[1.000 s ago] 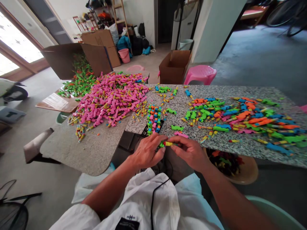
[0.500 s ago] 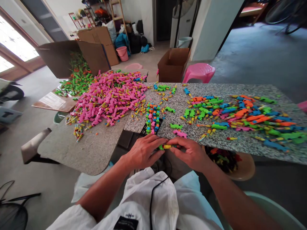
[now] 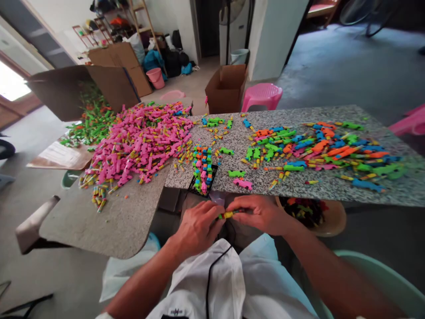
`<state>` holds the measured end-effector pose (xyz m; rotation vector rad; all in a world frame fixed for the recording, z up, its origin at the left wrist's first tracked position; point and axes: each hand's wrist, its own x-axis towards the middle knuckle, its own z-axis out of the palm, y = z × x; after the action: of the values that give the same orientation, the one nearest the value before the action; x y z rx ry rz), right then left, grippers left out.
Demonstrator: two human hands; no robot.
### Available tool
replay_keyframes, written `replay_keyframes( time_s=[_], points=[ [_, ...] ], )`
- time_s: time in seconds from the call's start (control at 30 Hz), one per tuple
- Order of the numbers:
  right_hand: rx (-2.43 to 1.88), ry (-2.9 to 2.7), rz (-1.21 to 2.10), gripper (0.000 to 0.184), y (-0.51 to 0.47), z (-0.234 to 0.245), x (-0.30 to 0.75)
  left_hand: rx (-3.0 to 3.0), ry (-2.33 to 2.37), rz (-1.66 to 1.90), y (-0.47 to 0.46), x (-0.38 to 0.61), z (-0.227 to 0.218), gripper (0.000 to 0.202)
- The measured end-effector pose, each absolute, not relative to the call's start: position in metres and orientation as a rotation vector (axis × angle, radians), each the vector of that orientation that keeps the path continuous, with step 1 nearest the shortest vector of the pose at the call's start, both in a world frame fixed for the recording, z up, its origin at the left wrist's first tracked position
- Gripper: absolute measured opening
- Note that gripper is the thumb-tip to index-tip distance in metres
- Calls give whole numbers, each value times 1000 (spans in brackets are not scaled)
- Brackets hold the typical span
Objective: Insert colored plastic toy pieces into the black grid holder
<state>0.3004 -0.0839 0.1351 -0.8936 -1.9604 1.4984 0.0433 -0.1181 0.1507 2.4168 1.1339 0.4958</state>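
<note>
At eleven o'clock I see a pink bucket, with a wooden ladder rising behind it. A pale bucket sits just past twelve. Over at one stands a pink plastic stool, and between one and two, a bicycle, partly cut off.

The white top bears a small dark marking and a thin black cord.

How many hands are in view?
2: the left hand, gripping the left end of a partly yellow piece, and the right hand, at its right end. No others show.
</note>
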Motion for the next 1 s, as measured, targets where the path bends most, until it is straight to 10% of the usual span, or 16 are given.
replay_keyframes(
  time_s=[0.37,0.6,1.0],
  points=[
    [-1108,-2582,835,14,-80,100,291,2446,1178,305,-114,32,124,67],
    [-1503,-2445,756,26,-22,81,347,2152,1659,676,-97,-18,117,36],
    [-2019,-2374,536,37,96,58,367,2173,1741,819,-16,-60,-1,45]
  ],
)
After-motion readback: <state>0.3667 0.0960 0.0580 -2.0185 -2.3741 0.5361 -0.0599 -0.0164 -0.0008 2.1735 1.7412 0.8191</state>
